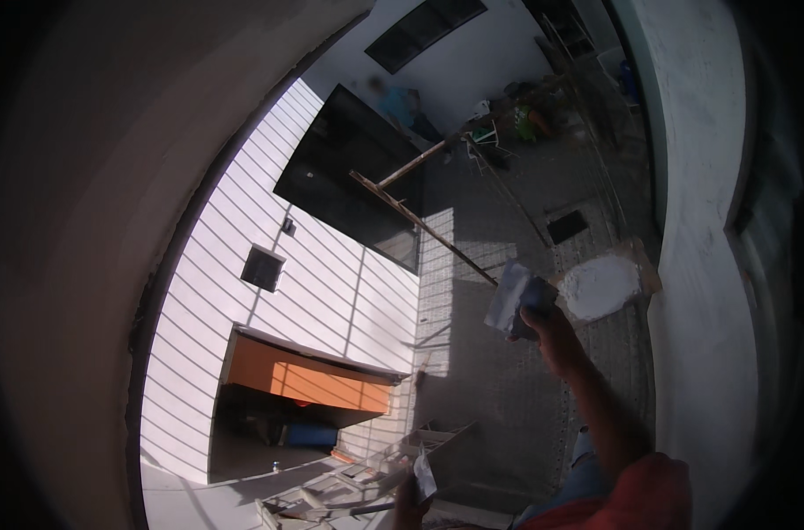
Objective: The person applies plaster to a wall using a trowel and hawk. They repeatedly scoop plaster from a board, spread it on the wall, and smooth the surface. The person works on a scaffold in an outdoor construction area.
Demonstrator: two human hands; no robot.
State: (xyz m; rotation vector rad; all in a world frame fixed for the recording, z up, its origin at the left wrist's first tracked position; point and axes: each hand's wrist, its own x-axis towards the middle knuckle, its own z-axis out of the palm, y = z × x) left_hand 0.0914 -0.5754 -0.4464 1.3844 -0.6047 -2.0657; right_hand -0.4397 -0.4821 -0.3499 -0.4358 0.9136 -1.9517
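My right hand (543,325) reaches out near the middle, its fingers closed round the handle of a wide putty knife (505,299). The knife's broad blade looks grey and pale. Low in the view, my left hand (409,507) is closed on a smaller scraper (424,474) with a whitish blade. Much of that hand is dark, and its handle is hidden. Just right of my right hand, a white pasty mass (603,284) is spread on a brown board (646,265), apart from both tools.
A wooden pole frame (437,237) slants across the middle. Below left stands a ladder (331,495). A striped-shadow white wall (199,353) has an orange-topped opening (309,375). At the far end, a person in blue (397,106) stands near another in bright green (527,124).
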